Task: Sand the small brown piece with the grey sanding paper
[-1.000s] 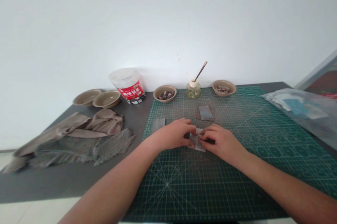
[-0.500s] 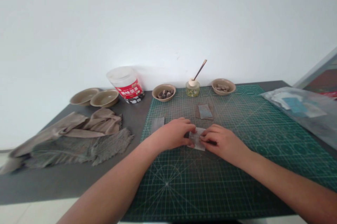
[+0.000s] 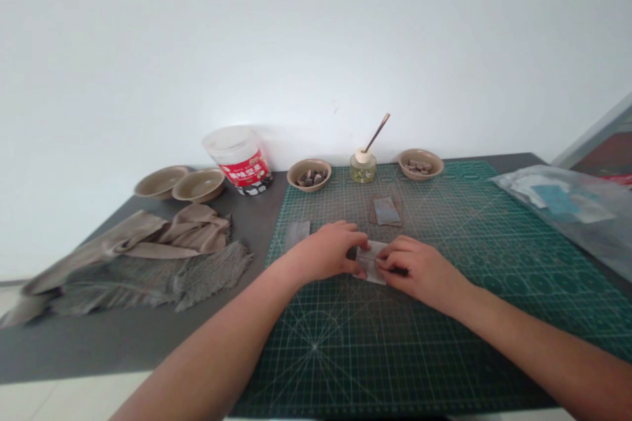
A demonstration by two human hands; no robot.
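Note:
A small pale grey square sheet [image 3: 371, 252] lies on the green cutting mat [image 3: 316, 375] between my hands. My left hand [image 3: 340, 251] grips its left side, thumb below and fingers above, with a gap between them. My right hand [image 3: 412, 266] is closed in a pinch over the sheet's right part. A thin dark line runs across the sheet to those fingertips; what they pinch is too small to make out. Just beyond lies a blue-grey rectangular piece [image 3: 386, 211] on a brownish sheet. Left of my left hand is another grey sheet [image 3: 297, 234], partly hidden.
Bowls of dark lumps [image 3: 309, 176] and brown pieces [image 3: 420, 166] stand along the back. Between them is a glass jar [image 3: 363, 170] with a stick. Leftward are a red-labelled tub [image 3: 239, 164], two bowls [image 3: 198, 187] and crumpled cloths [image 3: 148, 256]. A plastic bag [image 3: 567, 200] lies right.
The hands keep almost the same position, with the right fingertips shifted very slightly on the sheet. The thin dark line on it now shows more clearly. The whole view has shifted a little.

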